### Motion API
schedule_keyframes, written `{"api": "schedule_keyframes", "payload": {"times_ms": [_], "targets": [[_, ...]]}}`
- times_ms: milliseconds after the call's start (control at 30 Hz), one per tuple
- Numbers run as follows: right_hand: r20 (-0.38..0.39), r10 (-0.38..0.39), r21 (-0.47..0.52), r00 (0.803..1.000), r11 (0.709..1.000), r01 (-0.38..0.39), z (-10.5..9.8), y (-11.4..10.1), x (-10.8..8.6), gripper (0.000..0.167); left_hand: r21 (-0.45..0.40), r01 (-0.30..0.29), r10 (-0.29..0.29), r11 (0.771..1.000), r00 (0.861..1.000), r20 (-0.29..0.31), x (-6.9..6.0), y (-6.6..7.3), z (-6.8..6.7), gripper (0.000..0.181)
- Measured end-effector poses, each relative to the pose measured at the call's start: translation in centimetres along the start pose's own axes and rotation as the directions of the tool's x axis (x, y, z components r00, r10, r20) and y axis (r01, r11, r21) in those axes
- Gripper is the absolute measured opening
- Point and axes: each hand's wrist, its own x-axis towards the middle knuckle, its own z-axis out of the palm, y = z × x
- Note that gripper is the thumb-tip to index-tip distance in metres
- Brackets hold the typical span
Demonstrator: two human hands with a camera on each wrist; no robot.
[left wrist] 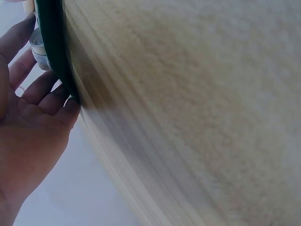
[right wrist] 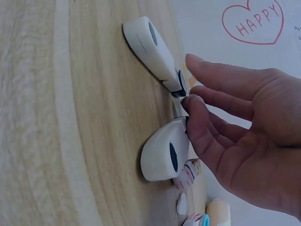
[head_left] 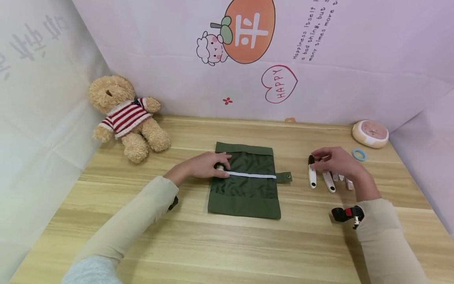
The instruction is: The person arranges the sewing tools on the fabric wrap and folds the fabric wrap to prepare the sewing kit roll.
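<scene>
A dark green fabric roll (head_left: 242, 185) lies unfolded, with a white elastic strip (head_left: 248, 174) across its middle. At the strip's left end my left hand (head_left: 207, 165) holds a small cylinder (left wrist: 41, 49) between thumb and fingers; its kind is unclear. Some left fingers lie along the fabric's edge. On the right, my right hand (head_left: 338, 161) reaches over two slim white tools with black ends. Its thumb and index finger are spread around the black end of the left white tool (head_left: 312, 173). Beneath the hand lies the other white tool (head_left: 329, 183).
Small pinkish pieces (head_left: 349, 184) lie partly under the right hand. Beyond it are a light blue ring (head_left: 359, 154) and a round plush item (head_left: 370, 133). A teddy bear (head_left: 127, 116) sits back left. White printed sheets enclose the wooden table (head_left: 227, 252).
</scene>
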Motion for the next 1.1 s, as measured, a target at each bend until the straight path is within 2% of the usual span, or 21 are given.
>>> {"api": "schedule_keyframes", "payload": {"times_ms": [233,333,600,733,867,1100], "targets": [[0.011,-0.006,-0.135,1.0,0.991,0.008,0.2,-0.3,0.7,0.068,-0.004,-0.002,0.002,1.0,1.0,-0.001,0.0,0.0,-0.1,0.029],[0.017,-0.007,-0.161,1.0,0.987,0.009,0.3,-0.6,0.9,0.067,-0.006,-0.004,0.004,1.0,1.0,-0.003,0.0,0.1,-0.1,0.029],[0.039,0.002,-0.084,0.999,0.996,0.001,0.4,-0.8,1.1,0.065,-0.016,0.001,-0.001,1.0,1.0,0.0,-0.1,0.1,0.0,0.027],[0.024,0.036,0.017,0.999,0.999,-0.036,0.1,-0.4,1.1,0.064,-0.03,0.021,-0.021,0.999,1.0,0.008,-0.1,0.4,-0.1,0.027],[0.017,0.082,0.132,0.997,0.988,-0.083,-0.2,-0.1,0.9,0.061,-0.037,0.033,-0.032,0.999,0.999,0.016,-0.1,0.6,-0.2,0.025],[-0.023,0.097,0.134,0.995,0.987,-0.093,-0.3,0.0,0.8,0.065,-0.039,0.024,-0.023,0.999,1.0,0.014,0.0,0.5,-0.1,0.021]]}}
